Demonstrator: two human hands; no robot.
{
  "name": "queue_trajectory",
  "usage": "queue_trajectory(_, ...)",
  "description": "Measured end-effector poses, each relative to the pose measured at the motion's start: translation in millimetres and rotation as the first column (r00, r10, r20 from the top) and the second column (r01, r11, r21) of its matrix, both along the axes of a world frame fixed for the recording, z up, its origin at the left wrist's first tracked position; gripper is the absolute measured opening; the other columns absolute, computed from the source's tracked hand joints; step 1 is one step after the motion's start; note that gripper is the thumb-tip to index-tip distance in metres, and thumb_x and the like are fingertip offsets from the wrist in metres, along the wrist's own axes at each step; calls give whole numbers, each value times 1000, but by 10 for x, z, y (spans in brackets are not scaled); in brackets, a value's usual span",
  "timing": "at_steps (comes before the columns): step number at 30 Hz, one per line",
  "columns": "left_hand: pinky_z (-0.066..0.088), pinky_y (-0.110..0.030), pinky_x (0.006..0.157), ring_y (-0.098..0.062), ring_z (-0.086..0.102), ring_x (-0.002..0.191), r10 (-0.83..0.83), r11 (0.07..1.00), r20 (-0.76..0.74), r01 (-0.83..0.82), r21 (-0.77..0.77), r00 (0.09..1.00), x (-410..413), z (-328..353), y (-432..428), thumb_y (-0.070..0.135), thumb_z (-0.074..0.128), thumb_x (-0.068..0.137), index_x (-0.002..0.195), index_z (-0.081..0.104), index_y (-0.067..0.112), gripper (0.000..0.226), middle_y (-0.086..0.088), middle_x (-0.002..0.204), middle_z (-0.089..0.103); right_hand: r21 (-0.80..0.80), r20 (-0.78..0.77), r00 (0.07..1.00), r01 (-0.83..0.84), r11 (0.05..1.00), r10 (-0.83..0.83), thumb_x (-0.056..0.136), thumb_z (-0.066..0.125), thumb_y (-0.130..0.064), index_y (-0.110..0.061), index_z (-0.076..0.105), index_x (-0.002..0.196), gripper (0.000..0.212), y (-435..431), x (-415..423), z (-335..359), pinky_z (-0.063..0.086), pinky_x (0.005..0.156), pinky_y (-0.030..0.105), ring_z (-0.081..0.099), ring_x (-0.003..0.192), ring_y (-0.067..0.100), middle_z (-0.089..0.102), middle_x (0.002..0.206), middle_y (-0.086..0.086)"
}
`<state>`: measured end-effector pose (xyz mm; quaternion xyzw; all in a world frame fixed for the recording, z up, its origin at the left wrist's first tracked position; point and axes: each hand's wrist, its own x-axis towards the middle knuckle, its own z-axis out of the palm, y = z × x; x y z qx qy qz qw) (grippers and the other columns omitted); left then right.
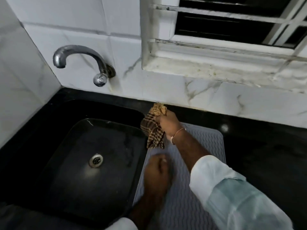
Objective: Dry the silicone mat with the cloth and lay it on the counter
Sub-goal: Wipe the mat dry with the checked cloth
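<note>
A grey ribbed silicone mat [207, 143] lies flat on the black counter [265, 146], just right of the sink. My right hand [167, 124] is at the mat's far left corner, shut on a bunched brown checked cloth [153, 128] that hangs down from the fist over the mat's edge. Nearer to me, my left hand [157, 174] is blurred over the mat's left side, fingers curled; whether it touches or grips the mat is unclear. My arms hide part of the mat.
A black sink [79, 163] with a metal drain [95, 160] fills the left half. A chrome tap [79, 55] juts from the white tiled wall above it. A barred window with a stained sill [216, 67] is at upper right.
</note>
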<state>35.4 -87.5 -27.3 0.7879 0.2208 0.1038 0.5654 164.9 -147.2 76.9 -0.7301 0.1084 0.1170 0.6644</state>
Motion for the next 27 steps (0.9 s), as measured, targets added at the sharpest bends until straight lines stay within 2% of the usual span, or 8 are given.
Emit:
queue_trajectory(5,51,-49,80,-31,62,88,211,909,-5,-198,-366,978,-95,317,137,19,48,99,104,58,14,12,-13,99,65,262,-136,991,35,964,1,75,61,4,-14,75,88,26,-690,-346,-7,58,78,36,72,89,28,76,92,9)
queue_trajectory(7,50,-35,79,-25,62,94,146,957,51,-127,-262,988,-167,326,13,20,51,97,108,57,14,14,-9,104,65,-9,-117,992,-39,999,38,79,68,-5,-16,72,105,29,-988,-486,-39,55,90,41,68,103,28,73,106,7)
queue_trajectory(10,48,-28,77,-18,61,88,-55,998,111,54,17,992,-258,228,-60,16,56,93,105,58,14,12,-4,98,64,-618,72,995,100,780,-71,82,71,-21,-11,56,125,46,-1256,-701,-196,46,99,40,57,115,25,62,124,8)
queue_trajectory(14,45,-29,73,-14,56,85,-285,925,68,256,280,956,-512,91,-139,8,55,89,100,58,17,15,3,94,58,-645,43,998,70,761,-56,83,62,-54,-19,64,107,42,-854,-918,-450,49,82,31,62,103,23,66,110,4)
queue_trajectory(17,37,-23,69,-9,48,78,-387,853,3,357,381,922,-671,1,-96,10,57,84,90,53,25,17,9,86,50,-886,-111,991,-135,443,78,75,46,-79,-13,48,133,88,-384,-944,-733,37,100,51,42,126,37,41,141,17)
queue_trajectory(21,33,-19,64,-11,48,72,-337,883,-10,320,342,941,-765,-17,-56,14,55,82,85,44,27,18,5,79,50,-971,-54,981,-95,219,189,93,48,-46,-9,43,138,58,-298,-961,-832,37,99,50,39,125,35,41,140,17)
queue_trajectory(24,44,-27,72,-10,51,79,-338,868,-37,327,374,940,-759,6,-48,11,59,83,92,48,25,20,6,86,52,-944,-27,953,-124,306,303,97,46,-23,-11,48,134,40,-553,-984,-780,41,102,44,45,125,32,45,140,15)
queue_trajectory(27,36,-36,102,-21,52,114,-458,737,-64,419,531,887,-762,-9,-71,24,56,83,120,51,17,38,-3,119,56,-669,-94,961,-254,698,260,98,49,-25,-7,65,111,28,-844,-921,-537,47,99,42,61,108,29,65,116,13)
